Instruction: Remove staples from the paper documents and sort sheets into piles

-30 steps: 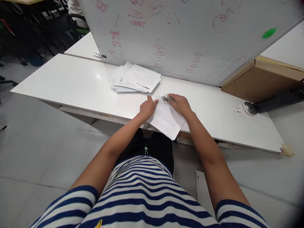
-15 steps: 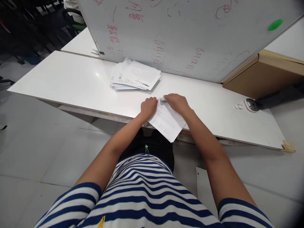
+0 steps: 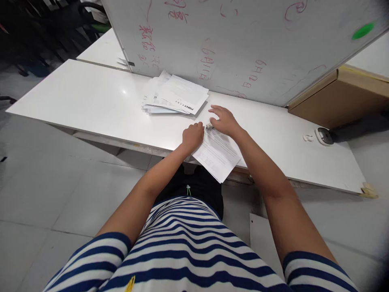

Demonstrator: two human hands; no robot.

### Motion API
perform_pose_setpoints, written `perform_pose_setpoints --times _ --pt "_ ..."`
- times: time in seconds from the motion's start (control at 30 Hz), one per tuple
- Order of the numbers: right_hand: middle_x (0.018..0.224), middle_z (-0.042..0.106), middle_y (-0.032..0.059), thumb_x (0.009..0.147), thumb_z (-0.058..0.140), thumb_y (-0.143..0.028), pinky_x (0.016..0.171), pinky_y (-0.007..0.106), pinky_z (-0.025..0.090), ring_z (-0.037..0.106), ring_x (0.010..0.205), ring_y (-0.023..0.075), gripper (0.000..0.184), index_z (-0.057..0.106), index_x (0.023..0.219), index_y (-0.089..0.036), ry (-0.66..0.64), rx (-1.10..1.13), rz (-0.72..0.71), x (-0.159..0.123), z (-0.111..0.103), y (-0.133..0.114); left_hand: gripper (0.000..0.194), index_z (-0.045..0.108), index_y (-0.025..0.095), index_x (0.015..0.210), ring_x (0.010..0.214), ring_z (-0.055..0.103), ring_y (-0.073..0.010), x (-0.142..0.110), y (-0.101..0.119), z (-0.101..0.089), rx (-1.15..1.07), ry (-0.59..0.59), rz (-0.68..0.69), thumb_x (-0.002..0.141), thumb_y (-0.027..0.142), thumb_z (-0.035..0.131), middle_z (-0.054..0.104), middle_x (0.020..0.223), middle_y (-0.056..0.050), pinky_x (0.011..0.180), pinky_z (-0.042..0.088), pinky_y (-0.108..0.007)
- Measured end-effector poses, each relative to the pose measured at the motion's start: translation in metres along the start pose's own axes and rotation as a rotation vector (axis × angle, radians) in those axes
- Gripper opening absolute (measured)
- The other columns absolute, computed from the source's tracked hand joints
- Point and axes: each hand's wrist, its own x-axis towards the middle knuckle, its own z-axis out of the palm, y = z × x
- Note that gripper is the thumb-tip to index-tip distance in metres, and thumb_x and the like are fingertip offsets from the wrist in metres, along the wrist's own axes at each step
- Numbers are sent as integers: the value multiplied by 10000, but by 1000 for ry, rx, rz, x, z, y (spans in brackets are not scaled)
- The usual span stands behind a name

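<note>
Printed sheets of paper [image 3: 217, 156] lie at the desk's front edge, one corner jutting out over it. My left hand [image 3: 193, 137] is closed on their left edge near the top corner. At that corner sits a small whitish object [image 3: 209, 126], too small to name. My right hand [image 3: 223, 121] is just to its right, thumb and fingers spread apart over the upper part of the sheets. Whether the thumb touches the small object is hard to tell. Beyond my hands rests a loose stack of printed papers [image 3: 179, 95], its edges uneven.
A whiteboard [image 3: 237, 44] with red writing stands along the back of the white desk [image 3: 91, 101]. To the right are a cardboard box [image 3: 322, 95], a black-and-white device [image 3: 323, 136] and a small white item [image 3: 308, 138]. Chairs fill the far left.
My right hand has opened, its fingers lifting away from the small whitish object at the corner. My left hand stays on the sheets. The view has shifted slightly.
</note>
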Motion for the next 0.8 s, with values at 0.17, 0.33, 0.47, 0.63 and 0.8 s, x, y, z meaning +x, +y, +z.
perform_pose_setpoints --times 0.17,0.33,0.47,0.63,0.8 --pt "1568 309 119 973 291 -448 1138 651 90 207 1462 309 517 422 1415 -213 113 19 220 39 34 -10 306 483 172 1129 1003 592 -249 -1 1 -1 23 1 -25 1038 328 236 644 1052 -112 737 419 -322" --pt "1585 247 144 978 217 -533 1110 694 75 120 1481 329 589 339 1457 -212 103 15 315 48 60 1 280 486 176 1113 1025 584 -256 -1 0 -3 -25 -17 -17 1034 322 260 635 1067 -114 759 420 -329" --pt "1584 237 138 975 170 -578 1101 707 81 95 1482 343 633 293 1481 -219 121 -6 294 48 70 13 265 486 182 1122 1023 580 -254 0 -2 -3 -70 -42 -11 1028 313 276 631 1069 -109 773 420 -332" --pt "1586 217 129 978 139 -589 1102 707 69 42 1487 350 644 277 1488 -220 159 0 217 49 80 24 283 473 187 1172 1082 551 -260 1 -2 -3 -110 -71 -21 1031 308 259 609 1125 -117 814 416 -343" --pt "1535 324 146 964 214 -622 1121 669 122 144 1471 348 645 355 1440 -211 262 44 226 47 81 19 284 479 186 1162 1055 559 -257 1 -3 0 -81 -59 -18 1029 318 264 618 1110 -112 803 418 -340"
